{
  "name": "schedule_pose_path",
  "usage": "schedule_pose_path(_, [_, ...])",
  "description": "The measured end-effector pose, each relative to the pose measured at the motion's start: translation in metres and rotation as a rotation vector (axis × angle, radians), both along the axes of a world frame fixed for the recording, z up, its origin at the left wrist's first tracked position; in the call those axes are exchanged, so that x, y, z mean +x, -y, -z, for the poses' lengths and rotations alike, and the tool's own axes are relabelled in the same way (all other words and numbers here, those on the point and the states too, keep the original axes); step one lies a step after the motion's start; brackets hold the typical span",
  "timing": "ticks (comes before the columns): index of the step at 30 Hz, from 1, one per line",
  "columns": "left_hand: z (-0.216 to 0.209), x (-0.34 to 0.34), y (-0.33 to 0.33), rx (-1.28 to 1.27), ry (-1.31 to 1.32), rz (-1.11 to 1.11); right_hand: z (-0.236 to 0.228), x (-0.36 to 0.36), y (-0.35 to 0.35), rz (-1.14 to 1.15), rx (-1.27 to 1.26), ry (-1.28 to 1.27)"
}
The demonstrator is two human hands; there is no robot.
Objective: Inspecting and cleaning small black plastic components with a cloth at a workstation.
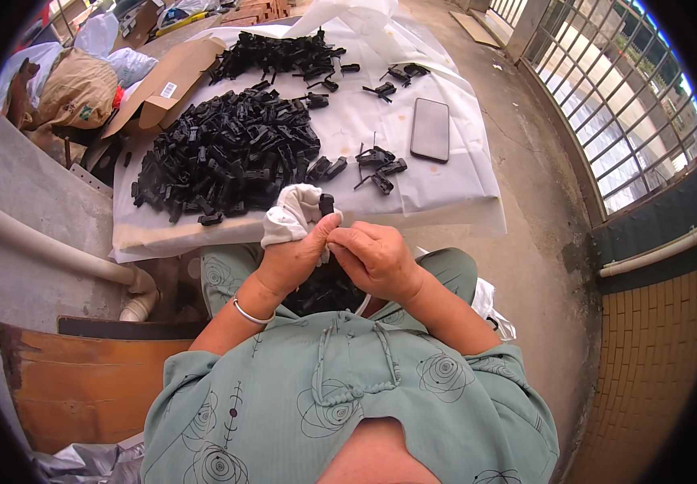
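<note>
My left hand [296,254] is closed around a small black plastic part [326,204], its thumb pressed along the part's lower end. White cloth [292,214], perhaps a glove, covers the fingers of that hand. Close beside the left thumb, my right hand [376,260] has its fingertips pinched together; whatever they grip is hidden. Beyond my hands lies a large heap of similar black plastic parts [231,153] on a white sheet [376,52]. More black parts [320,292] show below my wrists, between my knees.
A second heap of black parts [276,56] lies at the back. Several loose parts [378,169] with thin prongs are right of centre, near a phone [431,129]. An open cardboard box [172,85] and bags [78,87] are at the left; a barred fence [615,89] runs along the right.
</note>
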State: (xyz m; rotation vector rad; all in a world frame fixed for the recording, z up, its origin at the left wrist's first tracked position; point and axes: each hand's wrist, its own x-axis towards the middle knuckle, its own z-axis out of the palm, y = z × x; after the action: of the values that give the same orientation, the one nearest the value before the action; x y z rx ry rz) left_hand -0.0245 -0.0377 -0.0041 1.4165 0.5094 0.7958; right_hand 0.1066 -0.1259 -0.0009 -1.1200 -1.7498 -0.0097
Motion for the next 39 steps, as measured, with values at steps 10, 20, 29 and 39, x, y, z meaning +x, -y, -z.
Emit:
schedule_pose_path(10, [-0.007,-0.004,-0.002,-0.104,-0.023,0.276,0.000,0.004,-0.009,0.062,-0.478,-0.740])
schedule_pose_path(20, [-0.008,0.002,0.006,0.108,-0.142,0.065,-0.005,0.019,-0.004,-0.061,-0.713,-0.387])
schedule_pose_path(29, [-0.004,0.005,0.000,0.675,-0.253,-0.053,0.014,0.013,-0.008,-0.092,-0.666,-0.634])
schedule_pose_path(39, [-0.002,0.009,-0.018,0.247,0.010,0.022,-0.001,0.020,-0.006,0.037,-0.594,-0.517])
